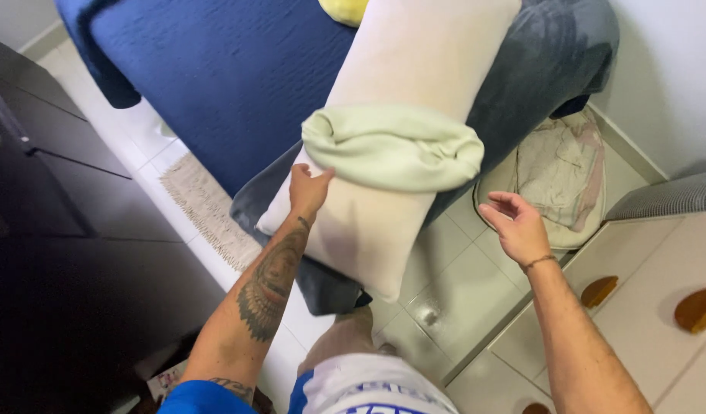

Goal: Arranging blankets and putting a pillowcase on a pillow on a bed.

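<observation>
A long white pillow lies over the corner of a bed, its lower end hanging past the edge. A pale green pillowcase is bunched up around the pillow's middle. My left hand grips the left edge of the bunched pillowcase and pillow. My right hand hovers open to the right of the pillow, palm turned up, fingers spread, touching nothing.
The bed has a blue cover and a grey blanket draped off its corner. A round cushion with cloth lies on the tiled floor. White drawers with brown handles stand right; a dark cabinet left. A beige rug lies beside the bed.
</observation>
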